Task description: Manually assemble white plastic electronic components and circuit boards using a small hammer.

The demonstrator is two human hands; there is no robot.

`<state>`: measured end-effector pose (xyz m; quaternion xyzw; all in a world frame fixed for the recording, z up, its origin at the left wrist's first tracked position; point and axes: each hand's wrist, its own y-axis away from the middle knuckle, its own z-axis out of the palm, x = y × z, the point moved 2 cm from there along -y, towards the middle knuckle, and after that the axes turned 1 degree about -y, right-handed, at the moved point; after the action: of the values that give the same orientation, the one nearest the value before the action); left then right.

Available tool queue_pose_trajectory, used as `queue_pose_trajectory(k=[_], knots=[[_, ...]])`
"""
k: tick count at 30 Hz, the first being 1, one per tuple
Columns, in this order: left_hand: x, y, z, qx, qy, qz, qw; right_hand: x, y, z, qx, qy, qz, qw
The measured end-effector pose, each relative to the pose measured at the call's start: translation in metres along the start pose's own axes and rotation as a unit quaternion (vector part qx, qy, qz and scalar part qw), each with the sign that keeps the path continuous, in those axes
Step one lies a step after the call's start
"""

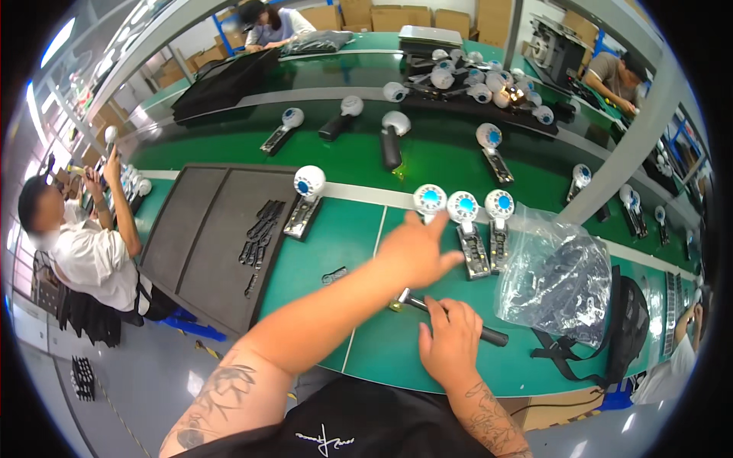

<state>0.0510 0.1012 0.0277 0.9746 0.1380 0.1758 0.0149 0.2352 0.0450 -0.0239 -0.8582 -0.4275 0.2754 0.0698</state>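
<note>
My left hand [416, 248] reaches over the green bench, its fingertips at the lower rim of a white round-headed handheld device [430, 199] with a blue centre. The thumb stands apart, and that device's handle is hidden behind the hand. Just right of it lie two similar devices, one [473, 248] and another [499, 233], their black handles showing exposed inner parts. Nearer to me, my right hand [452, 343] is closed over the black handle of a small hammer [495, 336]. The hammer's metal and yellowish head points left.
A dark tray [198, 267] on the left holds several black frame-like parts [261, 233], beside another device [305, 200]. A clear plastic bag [561, 278] and a black strapped bag [628, 328] lie right. Beyond runs a green conveyor [336, 156] with more devices. Other people work around.
</note>
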Motion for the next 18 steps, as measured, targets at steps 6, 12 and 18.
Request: queue_pose_trajectory(k=[6,12,18], knots=[[-0.039,0.008,0.003,-0.068,0.263,-0.041,0.962,-0.011,-0.003,0.0,-0.015,0.013,-0.02,1.0],[-0.101,0.114,-0.058,-0.049,0.745,0.053,0.663,-0.008,-0.004,0.001,-0.008,0.023,-0.003,1.0],[-0.212,0.234,-0.1,0.13,0.651,-0.115,0.739,-0.01,-0.001,-0.001,-0.009,0.034,-0.003,0.999]])
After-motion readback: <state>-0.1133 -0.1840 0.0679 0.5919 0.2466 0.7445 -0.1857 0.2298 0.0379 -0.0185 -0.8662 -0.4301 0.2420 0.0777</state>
